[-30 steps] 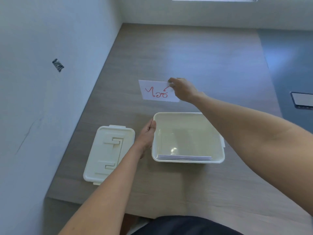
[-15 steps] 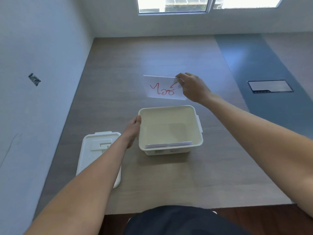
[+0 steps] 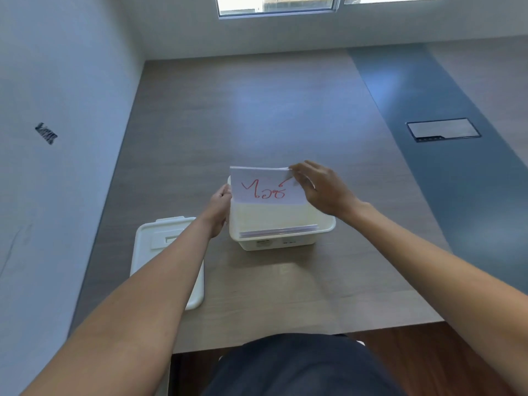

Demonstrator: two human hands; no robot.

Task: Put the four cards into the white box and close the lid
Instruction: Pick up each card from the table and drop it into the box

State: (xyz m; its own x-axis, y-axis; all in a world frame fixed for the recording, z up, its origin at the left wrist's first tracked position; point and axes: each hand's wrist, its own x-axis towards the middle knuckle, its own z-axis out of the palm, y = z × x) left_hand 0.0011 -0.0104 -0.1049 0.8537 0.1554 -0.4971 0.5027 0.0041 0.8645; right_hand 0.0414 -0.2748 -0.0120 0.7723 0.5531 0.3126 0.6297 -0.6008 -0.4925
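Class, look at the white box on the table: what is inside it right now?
Inside the white box, flat cards lean along the near wall; only their top edges show, so their number and faces are hidden. The red-lettered card, pinched by the right hand, covers the far interior.

— What sort of place is this?

— An office or meeting room, by the look of it. The long grey wood-grain laminate table (image 3: 257,115) runs right up to a plain white wall (image 3: 63,81), with a wide dark blue strip (image 3: 445,115) along it.

— Anything more telling?

— A flush rectangular cable hatch with a dark frame (image 3: 443,129) is set into that strip. An aluminium-framed window (image 3: 285,4) sits above the far end.
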